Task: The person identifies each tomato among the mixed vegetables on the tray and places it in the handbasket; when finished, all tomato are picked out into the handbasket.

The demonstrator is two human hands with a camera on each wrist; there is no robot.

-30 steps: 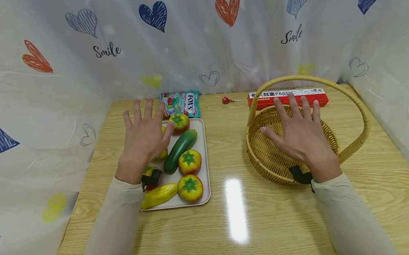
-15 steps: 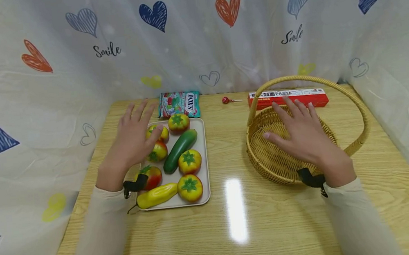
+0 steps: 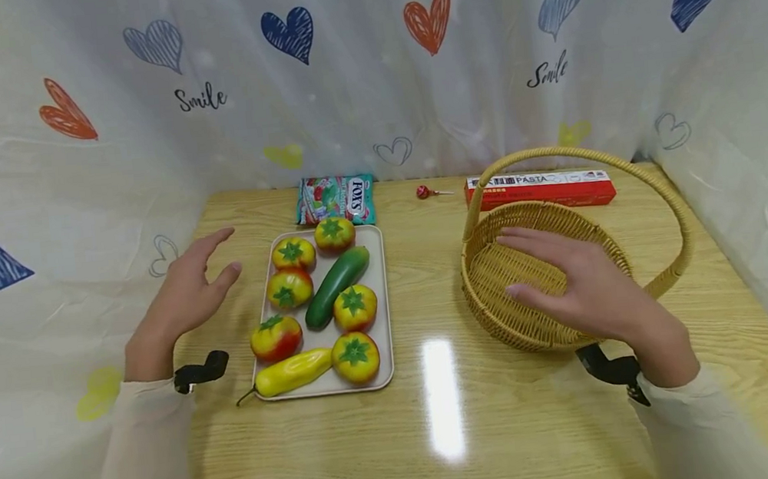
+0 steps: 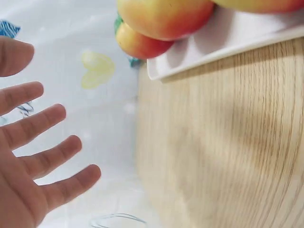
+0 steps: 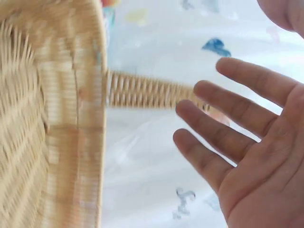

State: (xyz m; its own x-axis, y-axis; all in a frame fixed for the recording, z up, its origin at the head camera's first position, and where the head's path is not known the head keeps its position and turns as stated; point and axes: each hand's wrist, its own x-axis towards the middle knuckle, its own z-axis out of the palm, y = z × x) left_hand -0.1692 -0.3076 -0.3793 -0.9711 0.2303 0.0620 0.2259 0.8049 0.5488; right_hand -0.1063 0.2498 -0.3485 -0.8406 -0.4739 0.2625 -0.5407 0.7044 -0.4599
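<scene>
My left hand (image 3: 184,297) hovers left of the white tray (image 3: 376,271), its fingers extended and nothing in them. On that tray lie several red-and-yellow tomato-like fruits (image 3: 355,308), a dark green cucumber-like vegetable (image 3: 338,286) and a yellow pepper (image 3: 294,371). Spread fingers of the same hand show in the left wrist view, apart from the tray. My right hand (image 3: 586,285) is held over the right part of the wicker basket (image 3: 480,300), fingers straight, holding nothing. In the right wrist view, the basket's handle (image 5: 142,90) passes behind the fingertips.
Behind the tray lies a teal FOX'S candy bag (image 3: 337,200). A red lollipop (image 3: 424,192) rests at the back middle of the wooden table (image 3: 421,267). A red-and-white pasta box (image 3: 539,190) lies behind the basket, whose tall handle arches upward. A printed curtain encloses the back and sides.
My left hand has moved left, off the tray, uncovering the fruits there. My right hand has shifted slightly right and nearer, and turned partly onto its side. The objects have stayed put.
</scene>
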